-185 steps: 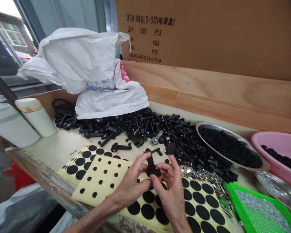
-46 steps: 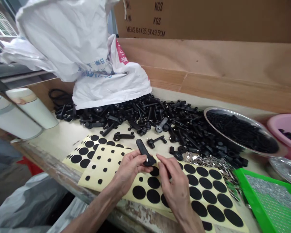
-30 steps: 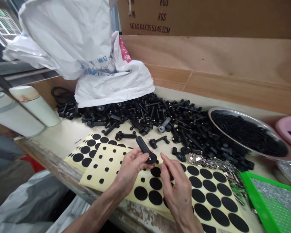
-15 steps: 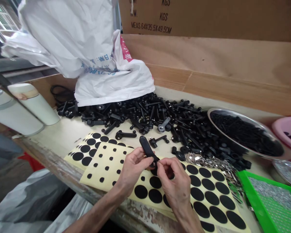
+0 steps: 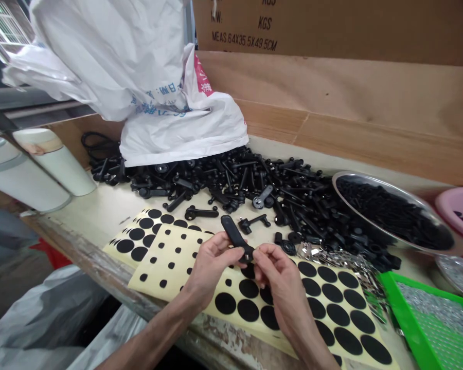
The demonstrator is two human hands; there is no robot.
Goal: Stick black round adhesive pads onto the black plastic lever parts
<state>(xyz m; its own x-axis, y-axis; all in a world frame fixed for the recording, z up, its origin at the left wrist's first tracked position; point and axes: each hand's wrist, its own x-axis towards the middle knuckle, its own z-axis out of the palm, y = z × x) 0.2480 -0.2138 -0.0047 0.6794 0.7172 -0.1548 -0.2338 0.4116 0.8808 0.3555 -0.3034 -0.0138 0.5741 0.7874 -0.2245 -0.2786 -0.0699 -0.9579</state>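
Observation:
A black plastic handle [image 5: 232,232], long and flat with a rounder knob end, is tilted up over the bench. My left hand [image 5: 211,264] is closed on it, thumb and fingers around its lower part. At the knob end, the fingertips of my right hand [image 5: 280,275] pinch the handle's edge; whether something small is also between them is hidden. Below my hands lie a pale yellow sheet with small black dots [image 5: 162,255] and sheets with large black discs [image 5: 330,292]. Two loose black handles, one a lever piece [image 5: 253,223], lie just beyond my fingers.
A heap of black handles [image 5: 231,172] spreads behind, partly under a white sack [image 5: 185,131]. To the right are a steel bowl [image 5: 393,174] of black parts, a pink basin [image 5: 459,205], metal clips [image 5: 332,257] and a green tray [image 5: 409,318]. Bottles [image 5: 57,162] stand left.
My right fingers have shifted slightly right and changed their pinch at the knob end. The handle is turned a little in my left hand.

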